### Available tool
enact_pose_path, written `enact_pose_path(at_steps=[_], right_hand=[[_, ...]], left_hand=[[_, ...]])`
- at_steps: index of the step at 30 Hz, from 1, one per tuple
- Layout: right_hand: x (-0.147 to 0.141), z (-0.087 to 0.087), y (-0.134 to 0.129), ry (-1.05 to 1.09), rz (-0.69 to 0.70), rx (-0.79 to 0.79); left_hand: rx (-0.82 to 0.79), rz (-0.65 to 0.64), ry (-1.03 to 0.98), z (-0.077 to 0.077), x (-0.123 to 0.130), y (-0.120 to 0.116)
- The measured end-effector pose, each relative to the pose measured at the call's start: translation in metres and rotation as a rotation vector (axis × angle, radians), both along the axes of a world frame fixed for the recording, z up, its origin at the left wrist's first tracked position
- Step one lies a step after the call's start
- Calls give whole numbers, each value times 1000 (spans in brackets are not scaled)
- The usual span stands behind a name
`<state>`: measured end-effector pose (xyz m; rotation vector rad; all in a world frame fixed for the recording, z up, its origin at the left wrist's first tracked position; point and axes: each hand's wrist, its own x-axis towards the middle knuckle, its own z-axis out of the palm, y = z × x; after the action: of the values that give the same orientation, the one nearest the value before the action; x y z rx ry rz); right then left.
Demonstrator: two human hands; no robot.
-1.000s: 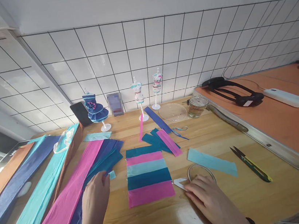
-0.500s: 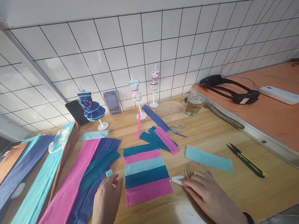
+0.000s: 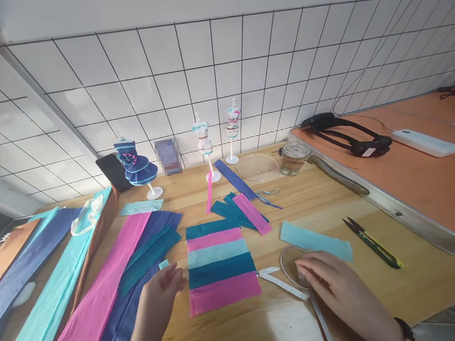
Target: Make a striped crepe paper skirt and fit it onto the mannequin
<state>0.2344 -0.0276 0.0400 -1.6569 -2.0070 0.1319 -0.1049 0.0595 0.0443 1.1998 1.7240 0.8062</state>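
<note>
In the head view my left hand (image 3: 163, 296) hovers with loosely bent, parted fingers and nothing in it, left of a panel of striped crepe paper (image 3: 222, 269) in teal, pink and light blue. My right hand (image 3: 344, 292) has its fingers pinched at the right rim of a thin roll of tape (image 3: 283, 266); its fingertips partly cover the rim. A narrow white strip (image 3: 287, 286) runs from the panel's right edge toward the roll. A light blue paper piece (image 3: 316, 241) lies just beyond this hand.
Long crepe paper strips (image 3: 84, 312) cover the left. Thread snips (image 3: 373, 243) lie right. Behind stand a dressed mini mannequin (image 3: 136, 163), two wrapped ones (image 3: 204, 140), a glass jar (image 3: 295, 159) and a clear disc (image 3: 257, 167). Small cut pieces (image 3: 252, 213) lie mid-table.
My right hand has shifted right, from the white strip's end to the tape roll's rim, and more of the strip shows. My left hand has barely moved.
</note>
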Motion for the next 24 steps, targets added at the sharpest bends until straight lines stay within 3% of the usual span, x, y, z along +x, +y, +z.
enact_pose_path(at_steps=[3, 9, 15, 20, 24], right_hand=[[15, -8, -1, -23, -2, 17], [12, -11, -5, 1, 10, 32], [7, -12, -5, 28, 35, 26], [2, -14, -4, 33, 54, 14], [-3, -12, -6, 36, 39, 5]], left_hand=[[-50, 42, -93, 6, 2, 1], [-133, -38, -78, 14, 1, 4], [-76, -78, 46, 10, 0, -6], [-60, -205, 183, 15, 4, -11], [-12, -190, 320, 14, 2, -12]])
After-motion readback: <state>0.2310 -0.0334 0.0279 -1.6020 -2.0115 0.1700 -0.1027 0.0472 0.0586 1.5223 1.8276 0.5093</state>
